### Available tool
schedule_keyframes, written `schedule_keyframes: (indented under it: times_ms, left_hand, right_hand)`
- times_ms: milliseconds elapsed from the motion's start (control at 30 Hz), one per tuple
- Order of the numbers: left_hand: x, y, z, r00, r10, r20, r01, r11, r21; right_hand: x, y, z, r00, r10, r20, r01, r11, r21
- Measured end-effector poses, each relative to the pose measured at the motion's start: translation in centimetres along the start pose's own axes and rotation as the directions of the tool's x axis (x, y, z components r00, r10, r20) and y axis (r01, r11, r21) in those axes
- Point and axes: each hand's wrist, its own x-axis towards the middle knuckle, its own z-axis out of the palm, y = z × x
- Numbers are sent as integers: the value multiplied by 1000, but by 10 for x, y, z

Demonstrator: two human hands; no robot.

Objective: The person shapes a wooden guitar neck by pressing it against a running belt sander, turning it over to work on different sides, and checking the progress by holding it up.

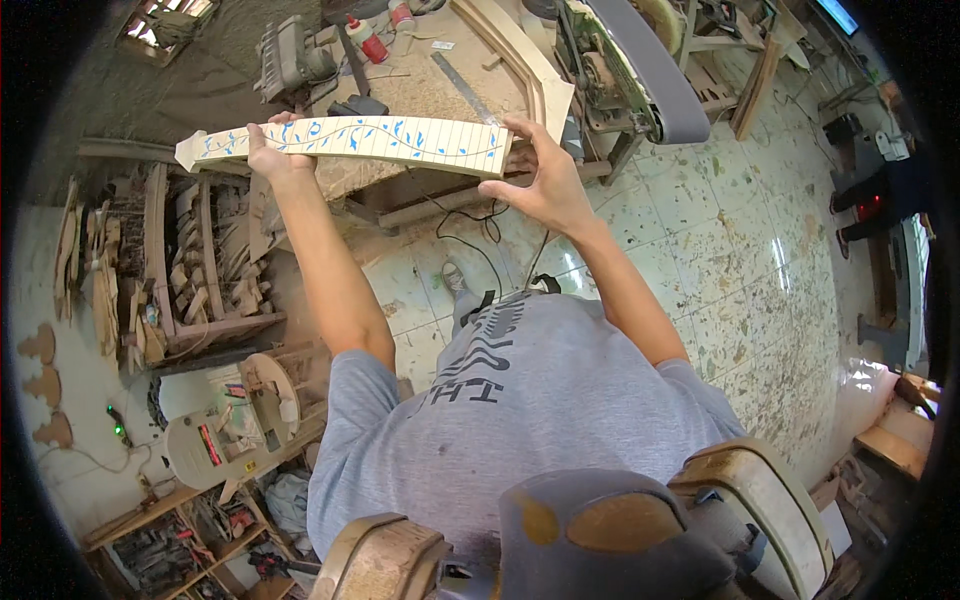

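Note:
A pale guitar neck (350,138) is held level above the near edge of the workbench, its fretboard face turned up. Thin cross lines run along it, with a blue leaf-and-vine pattern. Its narrow, pointed end lies at the left and its wide end at the right. My left hand (277,155) is closed around the neck near the narrow end, thumb across the face. At the wide end, my right hand (545,180) spans the neck, with fingers at the far corner and thumb at the near one. The undersides of both grips are hidden.
On the dusty workbench (400,85) lie a steel ruler (460,85), a red bottle (366,40) and a curved wooden frame (525,60). A belt sander (660,80) stands right of it. Wood offcuts (215,270) fill a rack at left. Cables (485,225) trail on the floor.

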Motion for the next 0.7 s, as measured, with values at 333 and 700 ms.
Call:
schedule_keyframes:
  times_ms: [333, 700]
  left_hand:
    - [-11, -17, -11, 985, 19, -172, -3, 996, 94]
    - [-21, -39, -46, 898, 23, -440, 34, 992, 121]
  right_hand:
    - [3, 18, -1, 973, 202, 115, -221, 956, 191]
    - [2, 42, 1, 951, 253, 179, -306, 855, 418]
